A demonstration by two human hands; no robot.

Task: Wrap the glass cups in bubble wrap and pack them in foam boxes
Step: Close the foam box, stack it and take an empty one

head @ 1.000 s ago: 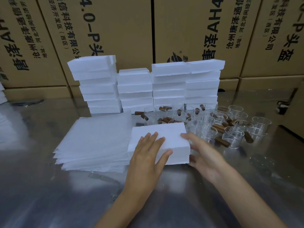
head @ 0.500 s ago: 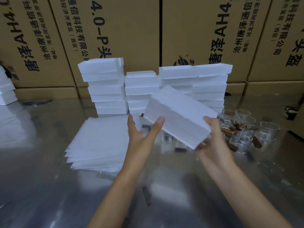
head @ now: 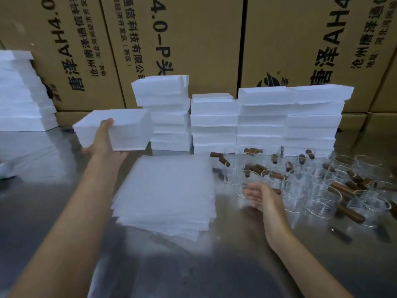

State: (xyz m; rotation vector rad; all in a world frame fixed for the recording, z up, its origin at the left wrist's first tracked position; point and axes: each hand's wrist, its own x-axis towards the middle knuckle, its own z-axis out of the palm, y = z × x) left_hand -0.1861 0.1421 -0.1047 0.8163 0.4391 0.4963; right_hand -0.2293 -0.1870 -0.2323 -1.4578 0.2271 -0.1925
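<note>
Your left hand (head: 103, 140) grips a white foam box (head: 116, 130), lifted off the tabletop (head: 43, 211) at far left, just beside the foam box stacks (head: 236, 121). Your right hand (head: 261, 195) is relaxed, fingers touching a glass cup (head: 247, 186) among the wooden-handled cups (head: 322, 190), right of the bubble wrap pile (head: 167, 194).

Foam box (head: 120, 130) now L-hand-only (head: 103, 140), swung left; R hand (head: 261, 195) at cups (head: 300, 190).
</note>
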